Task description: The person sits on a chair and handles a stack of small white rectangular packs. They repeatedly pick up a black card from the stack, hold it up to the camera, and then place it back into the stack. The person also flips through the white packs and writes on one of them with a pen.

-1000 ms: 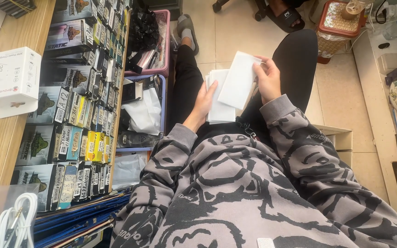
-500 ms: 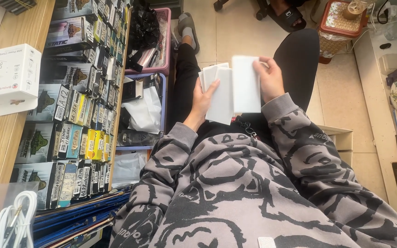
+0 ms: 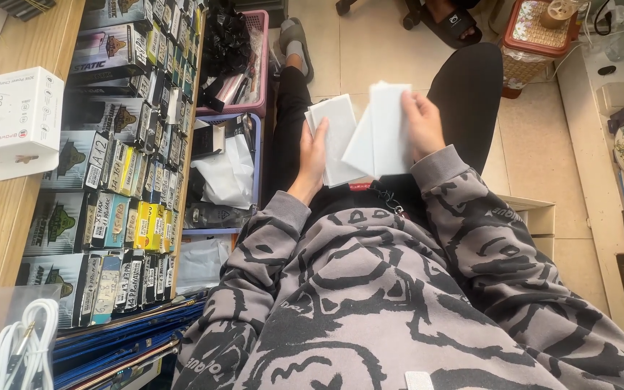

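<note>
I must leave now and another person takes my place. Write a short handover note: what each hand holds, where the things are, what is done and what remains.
Left hand: holds a stack of flat white packets over the lap, fanned a little.
Right hand: holds one white packet upright, apart from the stack but overlapping it in view.
Nearby: blue basket and pink basket on the floor to the left, shelf of boxed goods beyond.
Done: one packet separated.
Left: the rest of the stack is still in the left hand.

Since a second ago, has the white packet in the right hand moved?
Yes. The white packet in the right hand has tipped from slanted to upright; against the black trouser leg its place barely changed.
</note>
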